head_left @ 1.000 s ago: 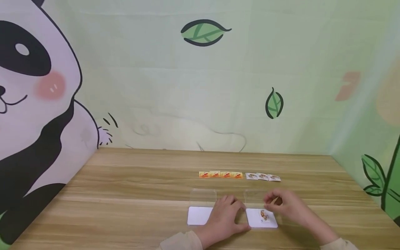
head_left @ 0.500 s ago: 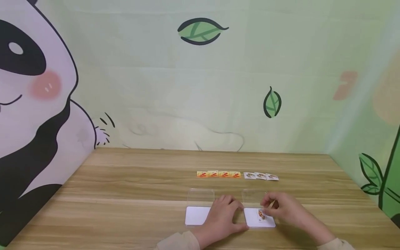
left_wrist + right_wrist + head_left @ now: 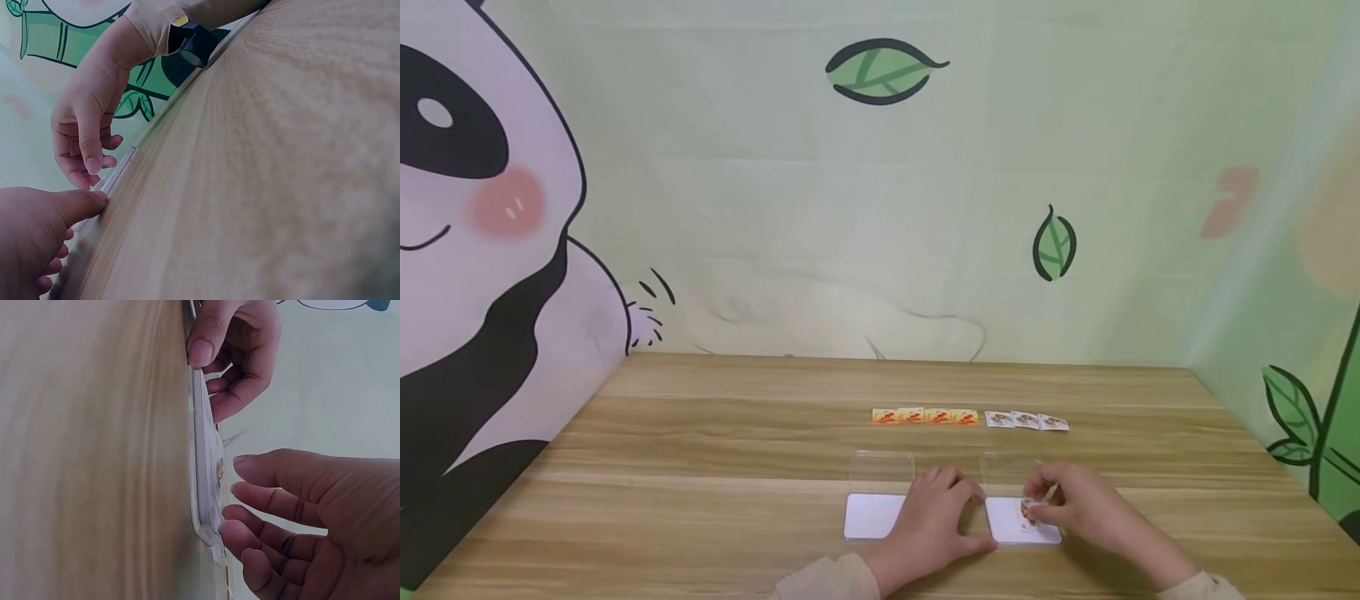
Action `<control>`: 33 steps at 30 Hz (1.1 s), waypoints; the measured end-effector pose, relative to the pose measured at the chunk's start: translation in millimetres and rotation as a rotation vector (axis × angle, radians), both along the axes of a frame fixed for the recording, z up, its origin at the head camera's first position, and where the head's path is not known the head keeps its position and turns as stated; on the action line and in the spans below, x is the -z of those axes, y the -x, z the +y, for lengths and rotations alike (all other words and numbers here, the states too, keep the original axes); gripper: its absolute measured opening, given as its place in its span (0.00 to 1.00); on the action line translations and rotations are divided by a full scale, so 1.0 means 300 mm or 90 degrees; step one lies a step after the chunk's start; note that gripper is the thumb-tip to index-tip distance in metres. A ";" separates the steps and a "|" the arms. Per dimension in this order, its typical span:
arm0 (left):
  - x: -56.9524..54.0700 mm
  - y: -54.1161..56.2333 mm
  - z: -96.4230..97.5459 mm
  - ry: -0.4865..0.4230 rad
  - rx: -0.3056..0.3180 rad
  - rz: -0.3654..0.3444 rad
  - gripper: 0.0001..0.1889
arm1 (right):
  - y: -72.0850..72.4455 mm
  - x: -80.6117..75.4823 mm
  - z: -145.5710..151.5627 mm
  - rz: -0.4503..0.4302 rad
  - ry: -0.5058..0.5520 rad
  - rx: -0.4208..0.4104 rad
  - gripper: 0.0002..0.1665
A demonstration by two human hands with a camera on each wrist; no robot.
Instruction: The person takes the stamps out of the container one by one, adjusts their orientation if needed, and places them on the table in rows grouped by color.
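A white-based clear plastic case [image 3: 1003,527] lies with its transparent lid [image 3: 1011,471] folded back on the wooden table. My left hand [image 3: 934,518] holds it at its left side, thumb at the near corner and index finger at the far one. On the white base sits a small white sticker [image 3: 1026,527] with a brown-orange picture, partly hidden by my right hand [image 3: 1084,507]. In the right wrist view the right thumb and index fingertip [image 3: 237,489] are apart from each other, close beside the sticker [image 3: 220,467]. The other right fingers bend loosely near the case's end.
A second white-based clear case [image 3: 868,517] lies to the left, lid back, partly covered by my left hand. Farther off, several yellow-and-red stickers [image 3: 925,417] form a row beside three white ones [image 3: 1026,420]. A panda-printed cloth [image 3: 775,208] hangs behind the table.
My right hand has come down and slightly left, its fingertips now over the sticker on the white base. The left hand keeps its place on the case. The view has shifted slightly.
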State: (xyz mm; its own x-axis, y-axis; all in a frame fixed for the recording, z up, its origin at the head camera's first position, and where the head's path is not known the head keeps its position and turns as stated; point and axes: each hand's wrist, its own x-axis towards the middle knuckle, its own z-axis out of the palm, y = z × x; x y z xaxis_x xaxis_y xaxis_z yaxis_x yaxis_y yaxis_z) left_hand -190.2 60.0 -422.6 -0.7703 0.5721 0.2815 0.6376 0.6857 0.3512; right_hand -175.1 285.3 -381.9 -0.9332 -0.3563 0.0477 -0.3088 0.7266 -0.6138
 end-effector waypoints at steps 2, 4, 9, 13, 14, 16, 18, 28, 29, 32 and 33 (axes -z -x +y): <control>-0.001 0.000 0.000 0.002 -0.001 0.001 0.23 | -0.001 0.001 -0.001 0.003 -0.003 -0.001 0.07; -0.002 -0.001 -0.001 0.002 -0.001 0.002 0.23 | -0.001 0.002 -0.002 0.008 -0.008 0.000 0.07; -0.001 -0.002 -0.001 -0.001 0.000 -0.001 0.24 | -0.002 0.005 -0.007 0.012 -0.021 0.012 0.06; 0.002 -0.001 0.000 -0.001 0.000 -0.003 0.24 | -0.004 0.010 -0.009 0.021 -0.037 0.018 0.06; 0.002 -0.001 0.000 0.000 0.000 -0.004 0.24 | -0.004 0.012 -0.009 0.025 -0.040 0.017 0.07; 0.002 0.000 0.000 0.001 0.000 -0.004 0.24 | -0.003 0.015 -0.010 0.030 -0.047 0.018 0.07; 0.001 0.001 0.000 0.001 0.000 -0.003 0.23 | -0.003 0.016 -0.011 0.033 -0.049 0.016 0.07; 0.004 0.004 0.002 -0.002 -0.002 0.005 0.23 | -0.009 0.021 -0.015 0.048 -0.067 0.023 0.09; 0.004 0.004 0.002 0.000 -0.002 0.004 0.23 | -0.009 0.021 -0.015 0.047 -0.068 0.024 0.10; 0.004 0.004 0.003 -0.001 -0.002 0.004 0.23 | -0.011 0.021 -0.015 0.047 -0.070 0.026 0.10; 0.004 0.004 0.004 -0.001 -0.002 0.003 0.23 | -0.012 0.022 -0.015 0.048 -0.071 0.027 0.10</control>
